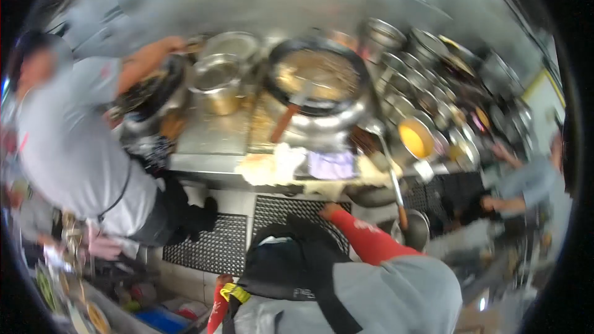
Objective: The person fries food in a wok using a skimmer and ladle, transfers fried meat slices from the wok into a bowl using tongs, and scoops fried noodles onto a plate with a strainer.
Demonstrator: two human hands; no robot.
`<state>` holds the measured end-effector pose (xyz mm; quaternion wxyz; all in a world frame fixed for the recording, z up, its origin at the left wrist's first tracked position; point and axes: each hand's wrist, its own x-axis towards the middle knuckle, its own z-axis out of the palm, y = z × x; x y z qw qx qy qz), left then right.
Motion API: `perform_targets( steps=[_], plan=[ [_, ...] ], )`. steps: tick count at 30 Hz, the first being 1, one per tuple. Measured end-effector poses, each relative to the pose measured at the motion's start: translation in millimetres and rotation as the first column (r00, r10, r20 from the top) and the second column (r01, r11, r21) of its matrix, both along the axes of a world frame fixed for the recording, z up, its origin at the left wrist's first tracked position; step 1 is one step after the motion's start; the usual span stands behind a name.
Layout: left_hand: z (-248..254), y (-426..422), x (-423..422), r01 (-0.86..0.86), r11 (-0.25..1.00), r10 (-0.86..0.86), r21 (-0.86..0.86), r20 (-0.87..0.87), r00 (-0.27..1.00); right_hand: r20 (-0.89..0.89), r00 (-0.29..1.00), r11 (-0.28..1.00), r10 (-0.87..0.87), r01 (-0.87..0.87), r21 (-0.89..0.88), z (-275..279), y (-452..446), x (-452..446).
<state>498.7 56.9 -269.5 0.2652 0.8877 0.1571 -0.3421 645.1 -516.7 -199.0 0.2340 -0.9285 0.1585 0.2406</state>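
My right hand (328,210), below a red sleeve, hangs in front of the stove edge by my dark apron (291,266). Its fingers are small and blurred, and I make out nothing held in it. My left hand (224,279) is low at my side beside a yellow band (236,292), its fingers mostly unclear. Ahead, a large wok (275,89) holds brownish liquid with food pieces. A wooden-handled spatula (285,122) leans over its near rim. To the right, a long ladle (392,173) hangs over the counter edge, its wooden grip pointing down.
Folded cloths (332,165) line the counter edge. Left stand metal pots (223,100) and a co-worker (80,130) reaching over another wok (151,96). Many bowls, one with orange liquid (416,138), crowd the right. Another person (532,182) is at far right. Black mats (207,250) cover the floor.
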Motion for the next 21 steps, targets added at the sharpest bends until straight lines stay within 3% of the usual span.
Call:
perform_targets(
  steps=[5, 8, 10, 12, 13, 14, 15, 16, 17, 18, 19, 20, 21],
  plan=[
    [5.2, -22.3, 5.2, 0.092, 0.996, -0.093, -0.014, -0.110, 0.990, -0.177, 0.978, 0.994, -0.110, 0.113, 0.002, 26.8, -21.9, -29.4],
    [13.3, -47.6, 29.0, 0.199, 0.980, -0.199, -0.021, -0.017, 0.980, -0.031, 0.997, 0.984, 0.069, -0.073, -0.160, -97.2, -69.2, -52.0],
    [23.7, -74.3, 57.7, 0.273, 0.962, -0.267, -0.019, 0.146, 0.952, -0.112, 0.923, 0.904, 0.369, -0.384, -0.187, -36.3, -72.4, -62.0],
    [78.1, -129.1, 108.3, 0.330, 0.944, -0.293, -0.023, 0.404, 0.867, -0.191, 0.981, 0.993, 0.045, -0.065, -0.098, 4.1, -73.4, -71.7],
    [117.2, -161.8, 131.9, 0.336, 0.941, -0.271, -0.029, 0.528, 0.805, -0.134, 0.975, 0.966, 0.179, -0.199, -0.162, -34.6, -88.3, -78.8],
    [175.2, -205.3, 154.0, 0.259, 0.957, -0.141, -0.131, 0.570, 0.809, -0.088, 0.946, 0.917, 0.312, -0.324, -0.233, -72.9, -103.9, -90.2],
    [239.3, -245.7, 172.9, 0.253, 0.958, -0.120, -0.134, 0.613, 0.781, -0.144, 0.893, 0.861, 0.425, -0.449, -0.241, -108.5, -122.5, -101.5],
    [283.1, -277.5, 188.3, 0.297, 0.921, -0.022, -0.253, 0.726, 0.687, -0.202, 0.824, 0.788, 0.529, -0.566, -0.243, -120.2, -132.7, -101.1],
    [315.6, -303.2, 206.4, 0.369, 0.889, -0.003, -0.270, 0.804, 0.594, -0.161, 0.907, 0.893, 0.389, -0.414, -0.175, -101.9, -131.8, -105.4],
    [353.5, -329.7, 222.3, 0.437, 0.878, -0.024, -0.194, 0.895, 0.445, -0.134, 0.963, 0.964, 0.234, -0.248, -0.096, -83.4, -132.4, -113.5],
    [367.6, -350.7, 244.5, 0.498, 0.867, -0.042, -0.023, 0.992, 0.119, -0.003, 0.943, 0.943, 0.332, -0.332, -0.004, -100.6, -144.2, -127.1],
    [396.2, -369.8, 258.1, 0.495, 0.869, -0.114, 0.015, 0.979, 0.171, 0.131, 0.901, 0.902, 0.413, -0.424, 0.077, -118.4, -161.0, -139.2],
    [406.5, -385.6, 281.1, 0.445, 0.867, -0.253, 0.226, 0.967, 0.002, 0.039, 0.933, 0.929, 0.358, -0.360, 0.080, -85.6, -160.8, -143.6]
  ],
)
